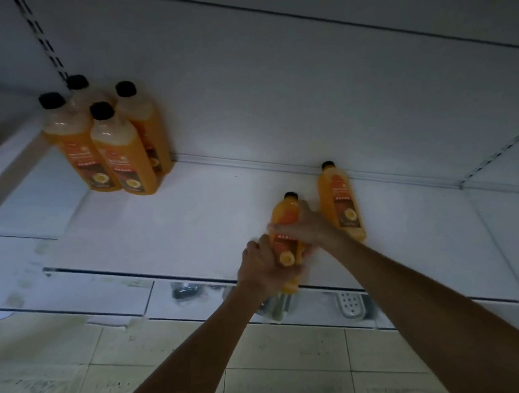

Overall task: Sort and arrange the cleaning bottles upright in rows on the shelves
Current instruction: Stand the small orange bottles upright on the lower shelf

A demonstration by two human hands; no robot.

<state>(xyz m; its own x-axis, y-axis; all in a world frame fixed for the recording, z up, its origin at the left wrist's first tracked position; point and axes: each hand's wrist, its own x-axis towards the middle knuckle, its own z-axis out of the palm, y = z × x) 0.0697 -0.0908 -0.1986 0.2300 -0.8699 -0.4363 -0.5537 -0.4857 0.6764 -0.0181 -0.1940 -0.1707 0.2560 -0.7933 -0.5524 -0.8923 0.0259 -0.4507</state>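
Observation:
Both my hands hold one orange cleaning bottle (pixel 286 217) with a black cap, above the front of the white shelf (pixel 174 219). My right hand (pixel 307 225) grips its middle from the right. My left hand (pixel 265 264) grips its lower part; the base is hidden behind it. A second orange bottle (pixel 340 203) stands just to the right, its cap by the back wall. Several matching orange bottles (pixel 106 139) stand upright in a tight group at the shelf's back left corner.
A white back wall (pixel 276 89) closes the shelf. A lower shelf edge (pixel 106 300) runs below, with dark items (pixel 185 290) and a white perforated piece (pixel 351 304) under it. Tiled floor (pixel 141 370) lies beneath. Another shelf board (pixel 10 169) juts in at left.

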